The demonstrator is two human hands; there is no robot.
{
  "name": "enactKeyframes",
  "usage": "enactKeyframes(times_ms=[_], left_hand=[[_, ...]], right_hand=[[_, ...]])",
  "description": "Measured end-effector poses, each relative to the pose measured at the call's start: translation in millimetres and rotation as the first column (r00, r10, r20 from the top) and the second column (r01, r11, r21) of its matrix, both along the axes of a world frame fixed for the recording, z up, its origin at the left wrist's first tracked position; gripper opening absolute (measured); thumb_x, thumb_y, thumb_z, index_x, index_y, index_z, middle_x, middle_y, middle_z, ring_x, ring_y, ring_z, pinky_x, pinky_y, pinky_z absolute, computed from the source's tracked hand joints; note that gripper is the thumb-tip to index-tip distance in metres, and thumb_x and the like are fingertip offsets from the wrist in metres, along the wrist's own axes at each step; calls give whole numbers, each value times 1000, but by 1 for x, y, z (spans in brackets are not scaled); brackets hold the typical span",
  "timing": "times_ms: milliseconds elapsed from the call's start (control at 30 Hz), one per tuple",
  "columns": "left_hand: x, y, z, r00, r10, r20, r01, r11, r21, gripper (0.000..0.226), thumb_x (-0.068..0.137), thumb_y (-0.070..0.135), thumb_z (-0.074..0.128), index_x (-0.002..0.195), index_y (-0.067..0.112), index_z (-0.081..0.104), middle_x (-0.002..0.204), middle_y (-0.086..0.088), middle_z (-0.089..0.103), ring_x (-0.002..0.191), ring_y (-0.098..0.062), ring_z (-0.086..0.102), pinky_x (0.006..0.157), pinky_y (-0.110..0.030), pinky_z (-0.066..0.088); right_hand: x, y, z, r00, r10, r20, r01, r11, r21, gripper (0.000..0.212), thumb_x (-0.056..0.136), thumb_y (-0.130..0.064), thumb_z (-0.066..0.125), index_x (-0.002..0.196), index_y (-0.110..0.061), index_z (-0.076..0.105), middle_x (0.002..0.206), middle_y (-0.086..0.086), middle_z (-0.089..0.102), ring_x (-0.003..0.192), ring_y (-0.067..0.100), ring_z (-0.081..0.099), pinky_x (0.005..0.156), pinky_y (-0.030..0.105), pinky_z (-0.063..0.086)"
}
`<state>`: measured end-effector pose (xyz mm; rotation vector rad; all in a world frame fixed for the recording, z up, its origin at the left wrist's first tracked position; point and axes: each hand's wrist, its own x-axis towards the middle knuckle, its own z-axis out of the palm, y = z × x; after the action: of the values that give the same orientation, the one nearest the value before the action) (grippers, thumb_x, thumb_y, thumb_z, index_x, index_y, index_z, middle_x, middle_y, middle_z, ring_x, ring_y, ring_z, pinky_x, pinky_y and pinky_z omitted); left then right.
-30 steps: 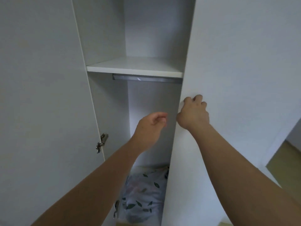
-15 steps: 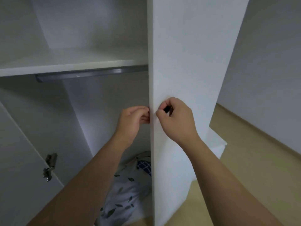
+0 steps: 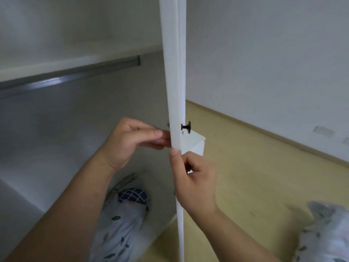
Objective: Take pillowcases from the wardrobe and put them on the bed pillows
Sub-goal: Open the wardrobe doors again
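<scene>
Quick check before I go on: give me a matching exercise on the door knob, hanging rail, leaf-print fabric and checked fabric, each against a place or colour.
Things:
1. door knob
2. hanging rail
3. leaf-print fabric
4. checked fabric

Descriptions:
A. dark blue with a white grid
B. under the shelf, metal grey
C. black, on the door's outer face
D. white, on the wardrobe floor

Pairs: 1-C, 2-B, 3-D, 4-A

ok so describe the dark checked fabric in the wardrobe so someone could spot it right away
Look at the floor of the open white wardrobe, below the metal hanging rail. A white leaf-print bundle of bedding lies there, and the navy fabric with a thin white grid sits at its top end, the only dark checked piece.
</scene>
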<state>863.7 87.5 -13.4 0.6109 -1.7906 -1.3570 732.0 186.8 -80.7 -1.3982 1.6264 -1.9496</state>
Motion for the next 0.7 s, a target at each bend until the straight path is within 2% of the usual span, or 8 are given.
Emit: enactKeyframes(times_ms=[67, 133, 233, 367, 433, 500, 600, 700], left_hand=[[-11, 0, 0, 998, -61, 29, 61, 998, -6, 21, 71, 30, 69, 83, 22, 85, 85, -11, 80, 82, -22, 78, 75, -31, 61], [-21, -2, -2, 995, -97, 38, 96, 995, 16, 23, 74, 27, 70, 89, 17, 84, 91, -14, 79, 88, -27, 77, 77, -30, 60], [-33, -5, -9, 992, -126, 16, 124, 987, 100, 22, 83, 17, 64, 94, 9, 82, 95, -18, 78, 93, -30, 76, 80, -30, 59], [-49, -4, -16, 971, -238, -6, 234, 951, 200, 31, 91, 16, 57, 112, -2, 73, 108, -22, 75, 108, -32, 72, 94, -34, 56], [-61, -7, -19, 945, -327, -22, 319, 904, 286, 34, 100, 17, 50, 124, -2, 66, 118, -21, 72, 118, -29, 67, 103, -35, 51], [-71, -14, -25, 915, -389, -110, 400, 833, 382, 38, 105, 21, 39, 131, 3, 60, 130, -17, 67, 127, -25, 61, 112, -36, 43], [-73, -32, -48, 966, -204, -160, 257, 831, 493, 37, 107, 26, 35, 122, 8, 64, 129, -15, 68, 123, -21, 64, 108, -33, 46], [-54, -49, -101, 997, 51, -65, -2, 801, 599, 35, 107, 28, 41, 110, 6, 68, 115, -18, 73, 112, -26, 70, 98, -33, 54]], right_hand=[[-6, 5, 0, 996, -75, 54, 74, 997, 25, 54, 95, -38, 59, 51, -7, 55, 47, 3, 55, 47, 21, 55, 51, 40, 46], [-13, 12, 3, 989, -123, 80, 118, 991, 61, 48, 98, -34, 58, 55, -13, 67, 54, -1, 66, 54, 15, 66, 58, 40, 53], [-9, 24, 6, 984, -135, 114, 123, 987, 106, 39, 100, -36, 54, 73, -19, 78, 70, -10, 75, 71, 5, 73, 70, 41, 59], [8, 23, 6, 988, -113, 110, 112, 994, 15, 37, 98, -38, 49, 94, -17, 78, 85, -9, 77, 85, 9, 73, 75, 40, 60], [10, 18, 6, 987, -122, 106, 125, 992, -16, 36, 100, -34, 48, 95, -15, 77, 87, -8, 76, 87, 10, 73, 77, 36, 59], [12, 12, 4, 978, -162, 132, 163, 987, -1, 34, 101, -30, 48, 88, -15, 75, 83, -6, 75, 85, 10, 71, 77, 31, 57], [13, 1, -5, 955, -207, 212, 197, 978, 68, 33, 103, -21, 50, 81, -12, 72, 76, -3, 73, 75, 5, 68, 71, 21, 54], [14, -14, -25, 947, -220, 234, 186, 970, 158, 34, 103, -23, 51, 77, -13, 72, 73, -2, 73, 72, 8, 68, 71, 27, 56]])
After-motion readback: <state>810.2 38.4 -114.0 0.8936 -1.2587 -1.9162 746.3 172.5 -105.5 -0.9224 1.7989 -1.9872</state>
